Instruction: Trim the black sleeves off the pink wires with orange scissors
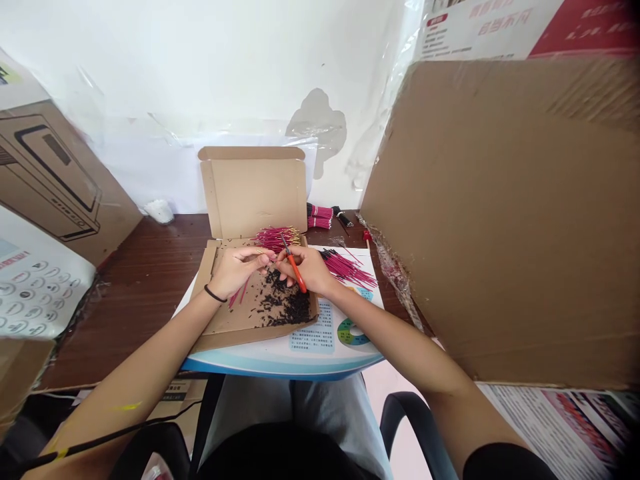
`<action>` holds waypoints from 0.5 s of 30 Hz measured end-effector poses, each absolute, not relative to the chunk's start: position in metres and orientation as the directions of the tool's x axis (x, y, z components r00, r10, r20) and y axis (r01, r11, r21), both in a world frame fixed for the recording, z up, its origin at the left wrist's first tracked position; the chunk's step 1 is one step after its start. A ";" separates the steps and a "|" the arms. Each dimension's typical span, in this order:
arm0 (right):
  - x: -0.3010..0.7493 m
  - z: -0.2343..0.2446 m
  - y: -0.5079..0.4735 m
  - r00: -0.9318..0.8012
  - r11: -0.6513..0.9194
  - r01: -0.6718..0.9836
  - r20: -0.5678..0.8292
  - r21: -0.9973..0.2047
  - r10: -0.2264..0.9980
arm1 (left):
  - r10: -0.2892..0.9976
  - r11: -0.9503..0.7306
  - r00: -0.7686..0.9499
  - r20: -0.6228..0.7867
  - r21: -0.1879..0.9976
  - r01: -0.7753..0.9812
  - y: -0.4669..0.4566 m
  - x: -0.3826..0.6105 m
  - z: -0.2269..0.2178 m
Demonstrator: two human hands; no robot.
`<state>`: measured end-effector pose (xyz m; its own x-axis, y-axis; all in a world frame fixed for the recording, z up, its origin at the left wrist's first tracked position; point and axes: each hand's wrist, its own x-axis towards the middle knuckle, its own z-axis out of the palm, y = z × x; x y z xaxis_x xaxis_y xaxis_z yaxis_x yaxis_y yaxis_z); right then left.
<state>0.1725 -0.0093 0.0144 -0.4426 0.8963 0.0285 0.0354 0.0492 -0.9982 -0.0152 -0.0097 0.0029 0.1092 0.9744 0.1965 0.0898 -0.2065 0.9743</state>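
My left hand point(239, 270) and my right hand point(309, 268) meet above an open cardboard box point(255, 193). The right hand grips small scissors with an orange handle point(297, 275). Thin magenta sticks point(239, 293) poke out below the curled left fingers, which pinch something small near the scissors' blades. Dark crumbs point(285, 303) lie heaped in the box under my hands. A loose bunch of gold-tipped magenta sticks point(276, 239) lies at the box's inner edge. Another spread of sticks point(347, 268) rests on a printed board point(333, 337) to the right.
A reddish-brown wooden desk point(145, 280) carries tied magenta bundles point(320, 217) and a black object point(344, 217) at the back. A large cardboard sheet point(500, 220) stands at the right, and a printed carton point(55, 180) at the left. Behind is a plastic-covered wall point(150, 80).
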 end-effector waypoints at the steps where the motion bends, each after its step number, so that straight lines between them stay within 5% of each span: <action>1: 0.172 0.015 -0.010 -0.446 0.052 0.034 0.031 -0.998 0.895 | 0.973 -0.213 0.106 0.205 0.975 0.069 -0.011 -0.014 0.004; 9: 0.168 0.011 -0.008 -0.383 0.049 -0.030 0.057 -0.998 0.922 | 0.967 -0.209 -0.176 0.182 0.966 -0.151 0.004 -0.017 0.020; 12: 0.167 0.007 -0.007 -0.381 0.055 -0.056 0.072 -0.997 0.922 | 0.902 -0.276 -0.306 0.304 0.952 0.130 0.024 -0.025 0.027; 15: 0.167 0.007 -0.006 -0.396 0.060 -0.067 0.082 -0.996 0.915 | 0.873 -0.294 -0.222 0.434 0.832 0.470 0.047 -0.023 0.035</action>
